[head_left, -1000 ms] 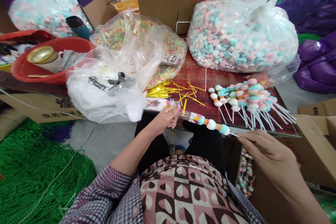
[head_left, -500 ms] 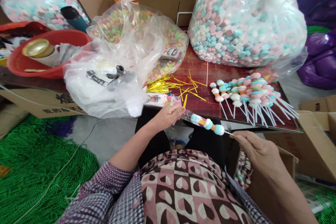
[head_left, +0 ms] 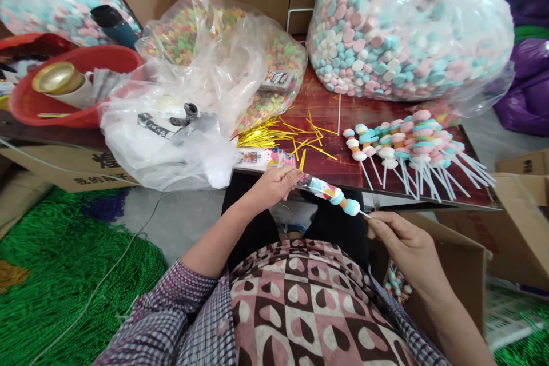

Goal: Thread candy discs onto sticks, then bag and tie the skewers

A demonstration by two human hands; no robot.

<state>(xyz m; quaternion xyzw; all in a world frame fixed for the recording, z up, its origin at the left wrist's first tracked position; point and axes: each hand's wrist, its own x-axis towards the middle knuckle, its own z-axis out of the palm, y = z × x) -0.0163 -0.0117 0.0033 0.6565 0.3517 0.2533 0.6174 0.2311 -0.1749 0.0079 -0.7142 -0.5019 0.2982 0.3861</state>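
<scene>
Between my hands, above my lap, is a marshmallow skewer (head_left: 351, 207) on a thin white stick. My right hand (head_left: 403, 237) pinches the stick's lower end. The skewer's upper part lies inside a clear printed plastic bag (head_left: 322, 188), while the lowest marshmallows are outside it. Fingers closed, my left hand (head_left: 278, 183) grips this bag by its other end. Just behind my left hand, a stack of printed bags (head_left: 257, 157) lies at the table edge. Gold twist ties (head_left: 263, 136) are heaped and scattered beyond the stack. Several finished-looking marshmallow skewers (head_left: 422, 140) lie piled to the right.
A large bag of marshmallows (head_left: 386, 40) stands at the table's back right. Bags of colourful ring candy (head_left: 278, 57) and a crumpled white bag (head_left: 171, 137) lie left of centre. A red basin (head_left: 115, 117) sits far left. An open cardboard box (head_left: 454, 274) stands below right.
My right hand has moved left and slightly up, pushing the skewer deeper into the bag. My left hand stays closed on the bag. The view has shifted slightly.
</scene>
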